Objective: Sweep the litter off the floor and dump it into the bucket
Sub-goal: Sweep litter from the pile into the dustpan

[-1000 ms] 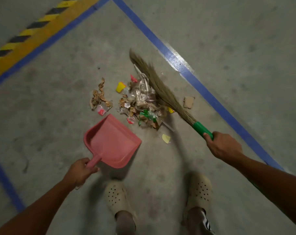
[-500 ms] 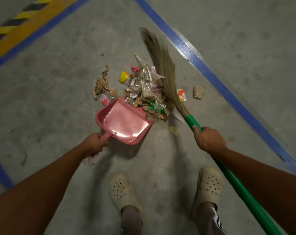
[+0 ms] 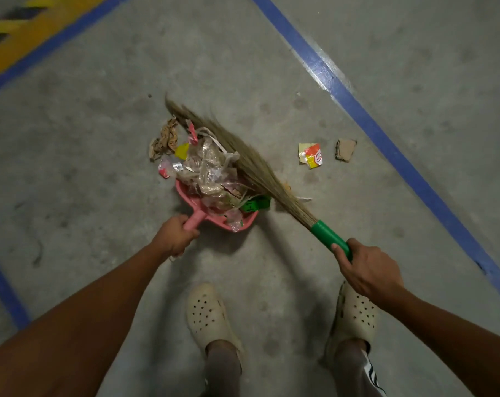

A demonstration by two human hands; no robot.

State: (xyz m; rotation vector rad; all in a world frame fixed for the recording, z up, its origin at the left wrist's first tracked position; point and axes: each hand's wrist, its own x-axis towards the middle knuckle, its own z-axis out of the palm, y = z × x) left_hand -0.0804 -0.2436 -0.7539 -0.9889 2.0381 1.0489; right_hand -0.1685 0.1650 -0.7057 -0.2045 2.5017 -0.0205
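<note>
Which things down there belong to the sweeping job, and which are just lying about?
Job: broom, held by the right hand; dustpan, held by the left hand; litter pile, partly in the dustpan; wrapper and cardboard scrap, loose on the floor. No bucket is in view.
Just there: blue line; yellow-black stripe; clogs.

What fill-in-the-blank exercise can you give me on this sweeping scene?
The dustpan in the left hand is ____.
The right hand holds the broom by its ____ handle.
The wrapper and cardboard scrap lie loose near the ____ floor line.
Missing: pink; green; blue.
</note>
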